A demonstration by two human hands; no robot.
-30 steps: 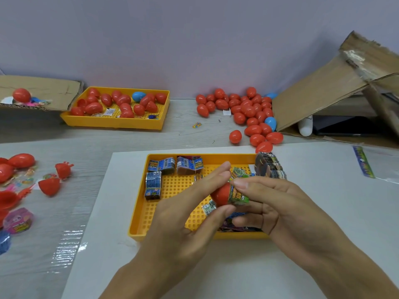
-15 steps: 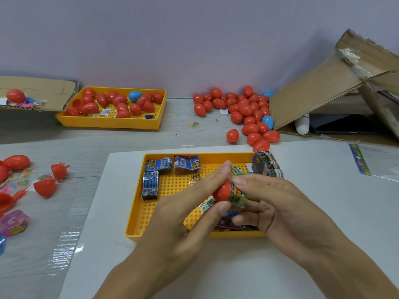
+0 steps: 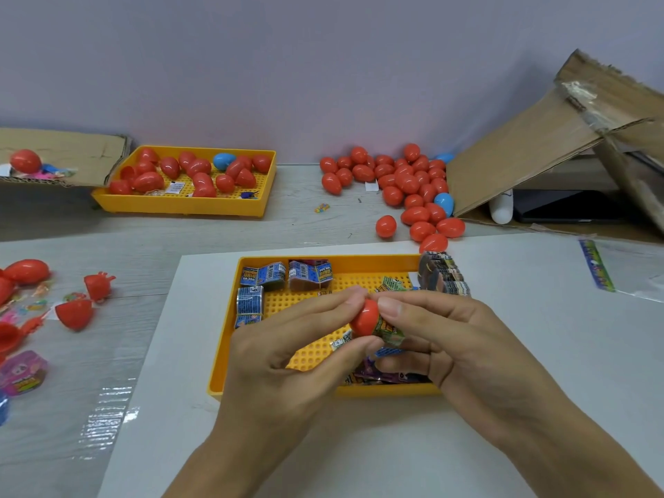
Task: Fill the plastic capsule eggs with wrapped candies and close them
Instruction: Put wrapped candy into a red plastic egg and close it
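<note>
My left hand (image 3: 287, 354) pinches a red egg half (image 3: 364, 318) between thumb and forefinger above the near yellow tray (image 3: 222, 354). My right hand (image 3: 449, 336) presses a green wrapped candy (image 3: 390, 330) into the open side of that half. Blue wrapped candies (image 3: 264, 276) lie in the tray's far left corner, and a stack of dark ones (image 3: 443, 273) leans on its far right corner. More wrappers sit under my right fingers.
A pile of closed red and blue eggs (image 3: 406, 188) lies at the back by a tilted cardboard box (image 3: 539, 145). A second yellow tray (image 3: 187, 204) with eggs stands back left. Loose red halves (image 3: 75, 312) and toy packets lie at the left.
Both hands have stayed together over the tray, and the candy sits a little deeper in the red half. The view has shifted slightly.
</note>
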